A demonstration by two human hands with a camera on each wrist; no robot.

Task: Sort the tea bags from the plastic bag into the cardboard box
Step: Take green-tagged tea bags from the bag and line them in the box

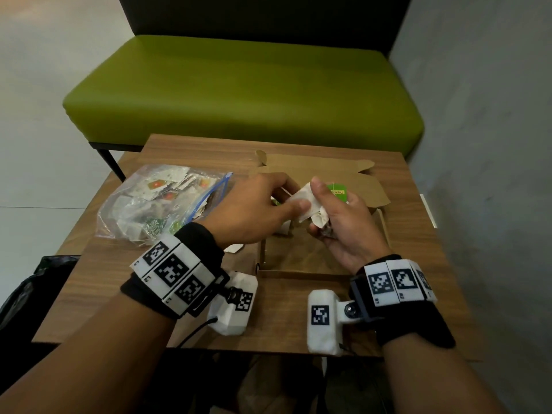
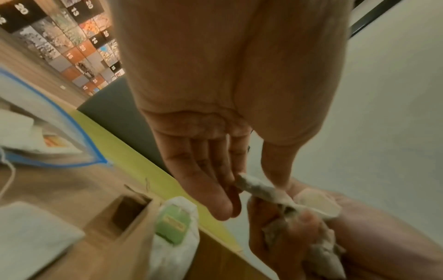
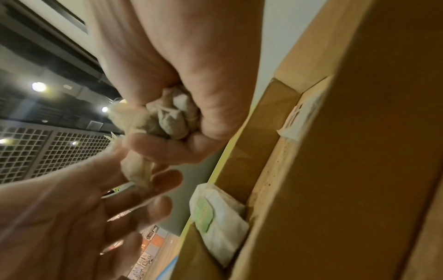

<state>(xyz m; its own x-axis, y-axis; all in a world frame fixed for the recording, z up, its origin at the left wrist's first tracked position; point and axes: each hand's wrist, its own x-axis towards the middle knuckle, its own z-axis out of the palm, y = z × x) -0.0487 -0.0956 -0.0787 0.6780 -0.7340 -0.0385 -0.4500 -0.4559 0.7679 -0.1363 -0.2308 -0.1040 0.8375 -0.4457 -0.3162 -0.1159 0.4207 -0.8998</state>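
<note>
Both hands hover over the open cardboard box (image 1: 298, 258) on the wooden table. My left hand (image 1: 296, 198) pinches a white tea bag (image 1: 303, 200) between thumb and fingers; in the left wrist view the tea bag (image 2: 256, 185) is pulled from a clump. My right hand (image 1: 321, 209) grips that clump of tea bags (image 3: 172, 117), and a green tag (image 1: 339, 191) sticks up behind its thumb. A tea bag with a green tag (image 2: 175, 227) leans inside the box wall (image 3: 359, 170). The clear plastic bag (image 1: 161, 201) with several tea bags lies to the left.
A loose white tea bag (image 1: 234, 248) lies on the table (image 1: 119, 279) left of the box. A green bench (image 1: 239, 91) stands beyond the table, a grey wall is to the right, and a black bag (image 1: 30, 294) sits at the lower left.
</note>
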